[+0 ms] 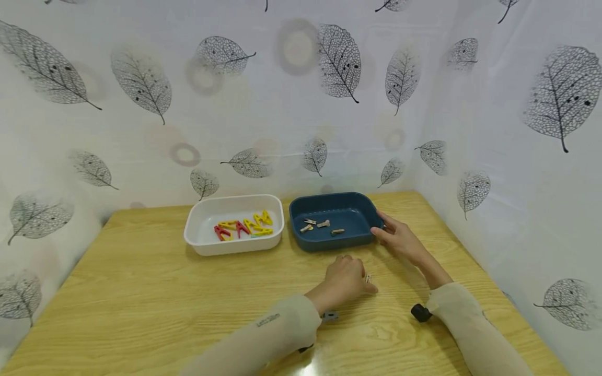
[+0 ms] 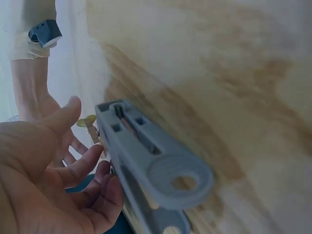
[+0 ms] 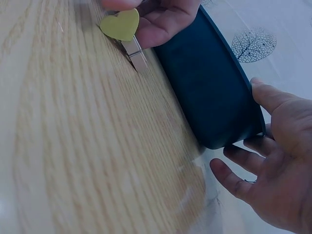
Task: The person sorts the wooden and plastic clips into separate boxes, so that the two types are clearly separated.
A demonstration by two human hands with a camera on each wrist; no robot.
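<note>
My left hand [image 1: 345,279] is low over the table, its thumb and fingers apart around a small wooden clothespin [image 1: 368,278]. In the right wrist view this clothespin bears a yellow heart [image 3: 121,25] and lies beside the fingertips; I see no firm pinch. A grey plastic clothespin [image 2: 153,156] lies on the table close to the left palm, under the wrist in the head view. At the right end of a dark blue tray [image 1: 334,244], my right hand [image 1: 400,237] holds the wall between thumb and fingers. Several small wooden clothespins [image 1: 323,224] lie inside that tray.
Left of the blue tray stands a white tray [image 1: 235,249] holding several red and yellow plastic clothespins [image 1: 242,228]. Both trays are near the back edge of the wooden table [image 1: 155,292]. A leaf-patterned curtain [image 1: 263,104] hangs behind and along the sides.
</note>
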